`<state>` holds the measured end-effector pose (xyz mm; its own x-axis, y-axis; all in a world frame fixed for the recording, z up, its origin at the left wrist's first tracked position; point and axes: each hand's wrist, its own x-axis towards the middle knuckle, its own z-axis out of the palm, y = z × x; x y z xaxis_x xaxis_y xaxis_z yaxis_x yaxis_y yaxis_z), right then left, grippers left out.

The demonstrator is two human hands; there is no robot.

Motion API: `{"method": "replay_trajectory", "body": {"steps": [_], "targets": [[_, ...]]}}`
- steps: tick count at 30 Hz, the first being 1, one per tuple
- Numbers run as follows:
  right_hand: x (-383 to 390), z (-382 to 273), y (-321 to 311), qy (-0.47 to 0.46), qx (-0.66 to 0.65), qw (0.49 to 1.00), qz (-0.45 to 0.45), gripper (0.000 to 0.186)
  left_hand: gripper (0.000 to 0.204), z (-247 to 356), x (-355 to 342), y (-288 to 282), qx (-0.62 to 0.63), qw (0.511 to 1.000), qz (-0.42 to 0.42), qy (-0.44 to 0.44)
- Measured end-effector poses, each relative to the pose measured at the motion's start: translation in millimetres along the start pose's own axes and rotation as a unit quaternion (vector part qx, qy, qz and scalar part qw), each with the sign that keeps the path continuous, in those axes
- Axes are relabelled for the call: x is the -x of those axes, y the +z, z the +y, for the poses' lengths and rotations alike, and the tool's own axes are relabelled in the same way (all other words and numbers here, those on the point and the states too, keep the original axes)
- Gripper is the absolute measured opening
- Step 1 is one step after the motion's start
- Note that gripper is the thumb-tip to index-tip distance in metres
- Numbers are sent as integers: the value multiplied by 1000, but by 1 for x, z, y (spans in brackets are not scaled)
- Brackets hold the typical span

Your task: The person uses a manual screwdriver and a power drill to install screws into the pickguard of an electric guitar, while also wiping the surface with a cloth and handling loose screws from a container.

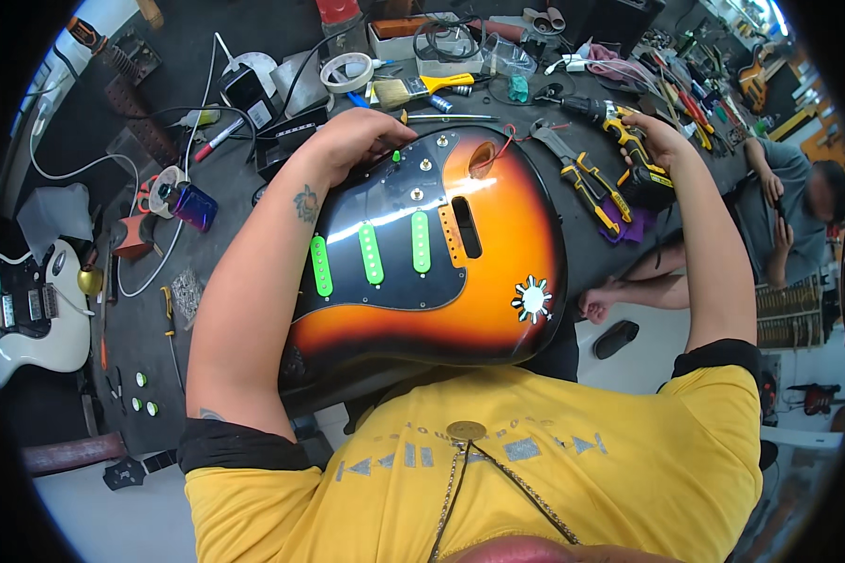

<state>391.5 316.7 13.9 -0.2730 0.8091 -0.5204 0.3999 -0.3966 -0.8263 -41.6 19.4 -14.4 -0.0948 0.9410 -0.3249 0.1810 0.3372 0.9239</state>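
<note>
A sunburst electric guitar body [526,225] lies in front of me, with a black pickguard [338,253], three green pickups [372,253] and a white sun-shaped decal [532,298]. My left hand [361,141] is at its far edge beside the green switch tip [396,157], fingers bent against the body and partly hidden. To the right, my right hand [662,141] is closed around the handle of a yellow and black cordless drill [634,155], which points away to the left. Red wires [509,141] come out of the jack hole.
Yellow-handled pliers [591,188] lie between guitar and drill. A paintbrush [408,89], a tape roll [346,72] and a screwdriver [451,117] are beyond the body. A white guitar [42,305] and green-topped knobs [141,380] lie left. Another person [784,197] sits at right.
</note>
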Motion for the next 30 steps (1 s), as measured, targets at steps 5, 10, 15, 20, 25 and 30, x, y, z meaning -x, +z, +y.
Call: {"method": "replay_trajectory", "body": {"steps": [5, 10, 15, 20, 25, 30], "targets": [[-8, -8, -9, -27, 287, 947, 143, 56, 42, -2, -9, -1, 129, 990, 39, -40], [73, -22, 59, -298, 524, 731, 321, 55, 36, -1, -6, 3, 103, 993, 41, -30], [86, -6, 134, -433, 298, 841, 128, 34, 32, -6, -8, 2, 69, 995, 65, -13], [77, -39, 208, -502, 346, 791, 40, 26, 31, 1, -5, 15, -7, 993, 114, 23], [37, -59, 277, -491, 539, 681, -66, 25, 22, 6, 11, 13, -86, 954, 218, 189], [35, -61, 294, -437, 628, 632, -123, 25, 20, 53, 111, 4, -230, 932, 159, 232]]}}
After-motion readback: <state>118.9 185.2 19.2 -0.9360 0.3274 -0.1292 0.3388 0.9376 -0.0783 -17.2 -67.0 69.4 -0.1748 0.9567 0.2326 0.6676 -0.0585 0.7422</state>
